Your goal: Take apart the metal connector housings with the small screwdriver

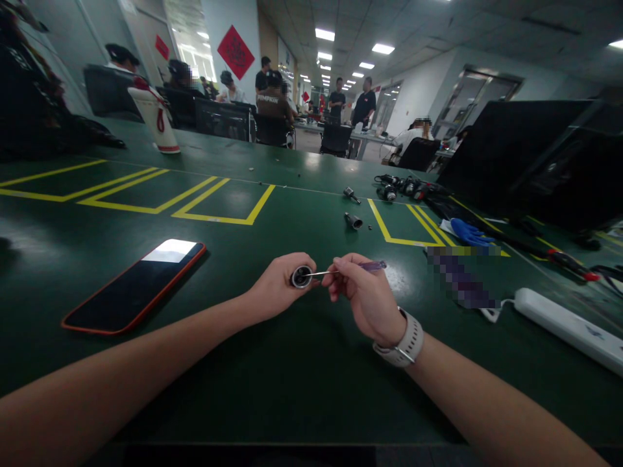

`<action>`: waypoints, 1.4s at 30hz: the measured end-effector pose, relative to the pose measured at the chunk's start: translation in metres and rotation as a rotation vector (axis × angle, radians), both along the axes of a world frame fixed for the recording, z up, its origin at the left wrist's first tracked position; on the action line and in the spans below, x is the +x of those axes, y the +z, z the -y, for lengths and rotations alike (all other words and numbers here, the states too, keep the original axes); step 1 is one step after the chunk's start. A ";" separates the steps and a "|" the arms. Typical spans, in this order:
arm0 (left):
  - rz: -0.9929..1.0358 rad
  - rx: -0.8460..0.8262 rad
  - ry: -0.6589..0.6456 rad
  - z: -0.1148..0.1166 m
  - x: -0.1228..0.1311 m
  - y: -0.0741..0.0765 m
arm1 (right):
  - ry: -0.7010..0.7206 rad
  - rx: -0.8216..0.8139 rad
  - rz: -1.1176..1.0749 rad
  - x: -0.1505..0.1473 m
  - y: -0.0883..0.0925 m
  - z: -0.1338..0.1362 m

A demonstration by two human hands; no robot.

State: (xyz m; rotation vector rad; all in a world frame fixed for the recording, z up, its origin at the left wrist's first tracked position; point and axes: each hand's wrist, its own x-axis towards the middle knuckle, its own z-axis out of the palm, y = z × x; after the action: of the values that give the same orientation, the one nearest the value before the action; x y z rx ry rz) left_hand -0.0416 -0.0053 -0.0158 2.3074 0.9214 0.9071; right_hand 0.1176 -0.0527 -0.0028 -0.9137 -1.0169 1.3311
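My left hand (277, 283) is wrapped round a dark cylindrical part (301, 277), its round open end turned toward me. In my right hand (361, 290) is a small screwdriver (372, 266) with a purple handle, held like a pen. Its thin metal shaft points left and the tip reaches into the opening of the cylinder; what it touches inside is too small to tell. Farther off on the green table lie a dark cone-shaped housing (353, 221), a small connector-like piece (351, 195) and a tiny dark bit (370, 227).
A phone (134, 285) in an orange case lies at left, with a paper cup (156, 120) behind it. To the right are a white power strip (569, 327), a blue glove (470, 232), black cabled parts (406, 187) and a monitor (520, 155). Several people sit or stand beyond.
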 end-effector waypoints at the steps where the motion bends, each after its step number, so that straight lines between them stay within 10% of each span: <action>1: -0.002 0.001 0.004 0.000 0.000 0.000 | -0.006 0.031 0.025 0.001 0.000 0.001; 9: -0.188 0.130 0.005 0.003 0.000 0.007 | -0.042 0.366 0.627 0.003 0.004 0.010; 22: 0.092 -0.124 -0.026 0.001 0.000 0.002 | 0.020 -0.036 -0.032 0.000 0.002 0.001; 30: 0.101 -0.138 0.010 0.001 -0.001 0.002 | -0.007 0.291 0.212 0.002 -0.006 0.004; 42: 0.063 -0.081 0.059 0.005 0.000 0.004 | 0.008 0.355 0.389 -0.002 -0.007 0.011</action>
State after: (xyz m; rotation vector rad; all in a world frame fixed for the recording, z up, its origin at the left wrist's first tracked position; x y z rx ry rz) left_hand -0.0411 -0.0099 -0.0118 2.1814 0.9859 0.9441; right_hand 0.1160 -0.0638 -0.0097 -0.9106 -1.5025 0.9518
